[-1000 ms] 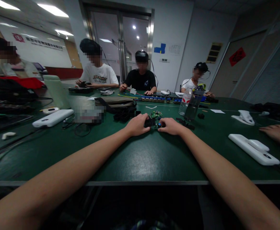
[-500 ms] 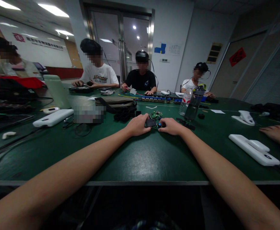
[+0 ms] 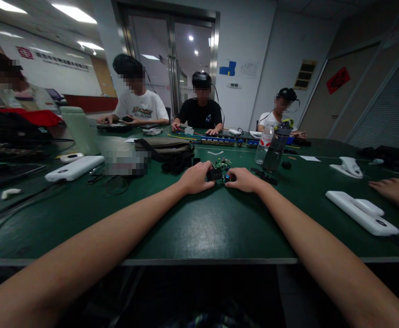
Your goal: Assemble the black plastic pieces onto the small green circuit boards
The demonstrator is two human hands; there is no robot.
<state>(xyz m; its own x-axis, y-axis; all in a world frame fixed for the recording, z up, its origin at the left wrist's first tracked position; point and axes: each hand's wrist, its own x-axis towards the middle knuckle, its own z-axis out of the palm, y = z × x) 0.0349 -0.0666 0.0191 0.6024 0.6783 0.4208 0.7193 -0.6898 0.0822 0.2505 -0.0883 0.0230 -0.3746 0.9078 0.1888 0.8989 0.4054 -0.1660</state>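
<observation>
While both of your arms stretch out across the green table [image 3: 199, 232], your hands meet at its middle, at about twelve o'clock from where you sit. Your left hand [image 3: 195, 178] curls its fingers [image 3: 209, 175] around a small black block [image 3: 214, 174], gripping it from the nine o'clock side. Your right hand [image 3: 242, 179] closes on a small part with a blue spot [image 3: 226, 178] from the three o'clock side; how firmly those fingers pinch is too small to tell. The block and the blue part sit touching or nearly so, low over the table between your two hands.

Just beyond them, at twelve o'clock, lies a small green circuit board [image 3: 223, 163], close to the block but apart from your hands. At one o'clock stand a plastic bottle [image 3: 264, 145] and a dark cup [image 3: 274, 152], with small black bits [image 3: 263, 176] beside your right hand. At eleven o'clock lies an olive pouch [image 3: 162, 146]. A white power pack [image 3: 360, 212] rests at three o'clock, near another person's hand [image 3: 392, 189], and a second white pack [image 3: 74, 167] sits at ten o'clock.

By my reading, you are at the joining step, bringing the two small pieces together. Your next move calls for fine alignment: hold the block steady with the left, and ease the right-hand part in squarely without forcing it.
</observation>
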